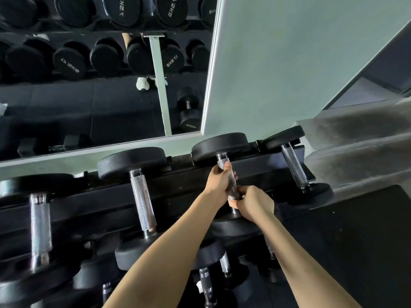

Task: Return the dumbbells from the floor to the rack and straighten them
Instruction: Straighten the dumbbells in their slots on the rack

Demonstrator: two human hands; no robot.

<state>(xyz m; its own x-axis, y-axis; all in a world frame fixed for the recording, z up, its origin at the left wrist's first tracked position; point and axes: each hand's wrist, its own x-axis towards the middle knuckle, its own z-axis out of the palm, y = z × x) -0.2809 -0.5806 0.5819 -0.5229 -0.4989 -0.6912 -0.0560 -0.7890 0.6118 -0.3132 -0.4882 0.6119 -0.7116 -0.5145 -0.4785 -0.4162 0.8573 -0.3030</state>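
The only readable writing sits in the wall mirror (pixel 93 103), reversed by the reflection: white weight marks ending in "KG" on the flat ends of the reflected dumbbells. One looks like "17.5KG", and a reflected dumbbell standing on the floor seems to carry "40KG". The digits are small, so neither reading is certain. No label shows on the real weights below.

The black round-headed dumbbell with a knurled steel handle (pixel 232 190) lies across the top tier of the black metal rack (pixel 178 190). Its far head is near the mirror's lower edge and its near head hangs over the front rail. It is third in a row of four like dumbbells. The left neighbour (pixel 142 205) lies roughly parallel to it, and a larger one (pixel 40 225) is further left. The smaller right neighbour (pixel 294 170) is at the rack's end. Its heads are matte and smooth, and the handle is bright chrome.

The left hand (pixel 219 181) holds the upper part of the handle, fingers wrapped round it and thumb laid along the steel. The right hand (pixel 253 203) grips the lower end just above the near head, fingers curled tightly, touching the left hand.

Smaller dumbbells (pixel 206 278) fill the tier beneath.
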